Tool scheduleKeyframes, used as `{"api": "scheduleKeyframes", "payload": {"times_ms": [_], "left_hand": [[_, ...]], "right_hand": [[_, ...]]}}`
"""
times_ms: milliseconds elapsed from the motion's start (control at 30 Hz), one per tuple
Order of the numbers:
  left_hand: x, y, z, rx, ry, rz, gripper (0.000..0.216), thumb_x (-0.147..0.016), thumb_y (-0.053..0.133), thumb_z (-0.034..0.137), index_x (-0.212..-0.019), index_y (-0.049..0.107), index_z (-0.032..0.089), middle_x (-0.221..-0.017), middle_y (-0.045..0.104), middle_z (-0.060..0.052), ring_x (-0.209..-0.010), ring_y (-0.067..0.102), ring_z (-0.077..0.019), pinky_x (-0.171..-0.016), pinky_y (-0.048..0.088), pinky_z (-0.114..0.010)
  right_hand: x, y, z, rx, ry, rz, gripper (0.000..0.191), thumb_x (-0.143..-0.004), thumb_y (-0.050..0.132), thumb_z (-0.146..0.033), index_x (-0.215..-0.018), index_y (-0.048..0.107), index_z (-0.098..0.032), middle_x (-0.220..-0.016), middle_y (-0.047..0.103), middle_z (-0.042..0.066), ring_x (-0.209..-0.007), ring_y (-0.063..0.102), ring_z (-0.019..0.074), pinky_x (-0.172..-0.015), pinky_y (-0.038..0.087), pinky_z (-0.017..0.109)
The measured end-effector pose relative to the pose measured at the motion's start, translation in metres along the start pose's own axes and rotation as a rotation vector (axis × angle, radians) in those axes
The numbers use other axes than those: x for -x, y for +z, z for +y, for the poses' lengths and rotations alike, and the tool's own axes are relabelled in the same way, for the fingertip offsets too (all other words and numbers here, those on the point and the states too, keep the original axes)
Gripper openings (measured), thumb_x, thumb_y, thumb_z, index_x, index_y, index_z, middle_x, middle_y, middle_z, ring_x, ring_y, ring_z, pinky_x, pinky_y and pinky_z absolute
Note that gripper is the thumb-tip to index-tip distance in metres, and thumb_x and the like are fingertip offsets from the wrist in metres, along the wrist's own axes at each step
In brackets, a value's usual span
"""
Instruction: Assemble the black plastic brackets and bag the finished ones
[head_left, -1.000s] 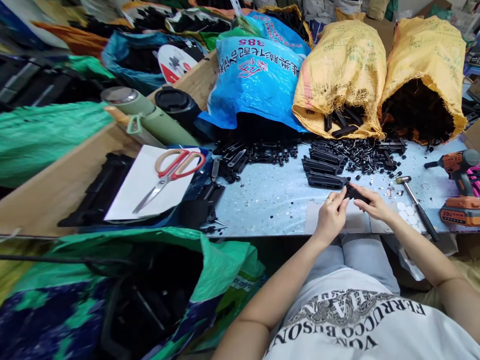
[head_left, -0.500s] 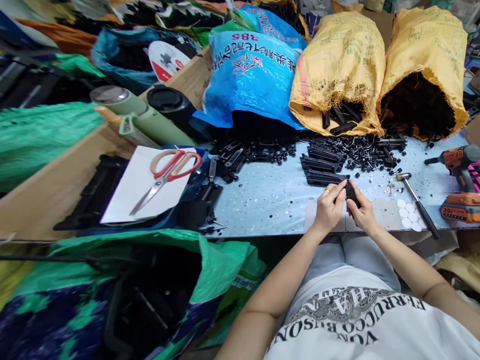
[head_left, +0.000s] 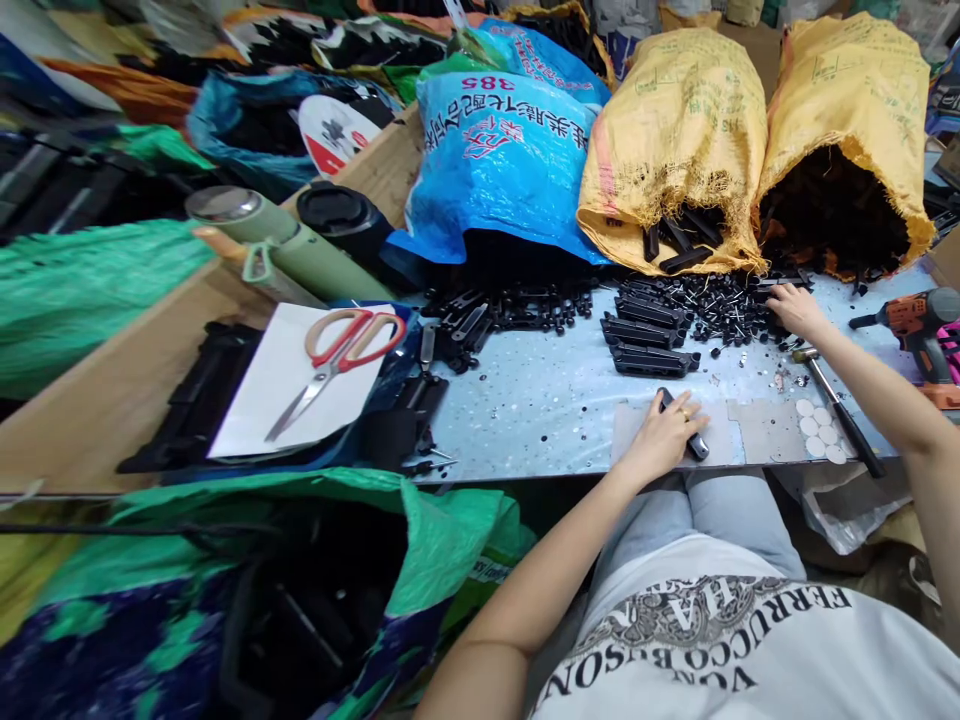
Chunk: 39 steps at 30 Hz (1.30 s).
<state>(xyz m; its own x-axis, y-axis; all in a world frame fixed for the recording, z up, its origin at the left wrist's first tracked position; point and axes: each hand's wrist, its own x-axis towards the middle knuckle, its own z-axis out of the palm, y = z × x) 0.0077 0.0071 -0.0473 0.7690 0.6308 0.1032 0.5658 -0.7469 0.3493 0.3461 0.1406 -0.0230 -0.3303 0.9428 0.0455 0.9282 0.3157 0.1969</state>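
Note:
My left hand [head_left: 664, 435] lies over an elongated black plastic part [head_left: 697, 446] on the grey mat at the table's front edge. Its fingers bend across the part and hold it down; both ends stick out. Further back on the right, my right hand [head_left: 799, 310] reaches to the edge of a heap of small black parts and pins [head_left: 726, 310]. Its fingers are bent among the black pieces there, and what they grip cannot be made out. A stack of long black plastic parts [head_left: 651, 360] lies just beyond my left hand.
A hammer [head_left: 844, 415] lies beside white round discs [head_left: 821, 430] at right, with a cordless drill [head_left: 919, 335] beyond. Two yellow sacks [head_left: 675, 120] and a blue sack [head_left: 502, 160] line the back. Scissors [head_left: 337, 360] rest on white paper [head_left: 259, 390] at left.
Both hands held the black part together before. The part now lies on the mat under my left hand, while my right hand has let go and moved back and right to the heap.

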Motion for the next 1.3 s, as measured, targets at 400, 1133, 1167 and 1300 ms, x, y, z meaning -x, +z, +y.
{"api": "scheduleKeyframes", "payload": {"times_ms": [400, 1133, 1167, 1300], "left_hand": [[-0.011, -0.016, 0.009, -0.193, -0.094, -0.123, 0.039, -0.08, 0.039, 0.001, -0.112, 0.056, 0.015, -0.094, 0.064, -0.011, -0.093, 0.055, -0.0237, -0.078, 0.036, -0.036], [-0.026, -0.001, 0.012, 0.017, -0.118, -0.085, 0.068, -0.066, 0.063, 0.065, -0.11, 0.048, 0.015, -0.102, 0.059, -0.012, -0.093, 0.057, -0.0285, -0.077, 0.044, -0.037], [-0.025, 0.0, 0.01, 0.028, -0.114, -0.076, 0.068, -0.066, 0.063, 0.065, -0.11, 0.047, 0.015, -0.101, 0.059, -0.012, -0.091, 0.058, -0.0282, -0.075, 0.044, -0.036], [-0.019, 0.005, 0.005, 0.089, -0.08, 0.007, 0.058, -0.073, 0.058, 0.062, -0.108, 0.049, 0.017, -0.1, 0.06, -0.01, -0.089, 0.06, -0.0256, -0.072, 0.045, -0.034]], "right_hand": [[-0.011, 0.004, 0.045, 0.008, -0.328, -0.052, 0.037, -0.088, 0.036, -0.006, -0.118, 0.056, -0.014, -0.14, 0.043, 0.012, -0.121, 0.04, 0.0237, -0.098, 0.028, 0.041], [0.134, -0.032, -0.149, -0.115, -0.255, -0.157, 0.044, -0.096, 0.025, -0.05, -0.1, 0.056, -0.02, -0.091, 0.06, 0.009, -0.077, 0.057, 0.019, -0.059, 0.027, 0.028], [0.135, -0.037, -0.152, -0.098, -0.252, -0.144, 0.043, -0.097, 0.024, -0.048, -0.101, 0.056, -0.02, -0.091, 0.06, 0.009, -0.078, 0.056, 0.0195, -0.06, 0.027, 0.028], [0.137, -0.054, -0.16, -0.066, -0.235, -0.131, 0.033, -0.098, 0.028, -0.039, -0.105, 0.054, -0.02, -0.093, 0.06, 0.011, -0.08, 0.054, 0.02, -0.063, 0.027, 0.03]]}}
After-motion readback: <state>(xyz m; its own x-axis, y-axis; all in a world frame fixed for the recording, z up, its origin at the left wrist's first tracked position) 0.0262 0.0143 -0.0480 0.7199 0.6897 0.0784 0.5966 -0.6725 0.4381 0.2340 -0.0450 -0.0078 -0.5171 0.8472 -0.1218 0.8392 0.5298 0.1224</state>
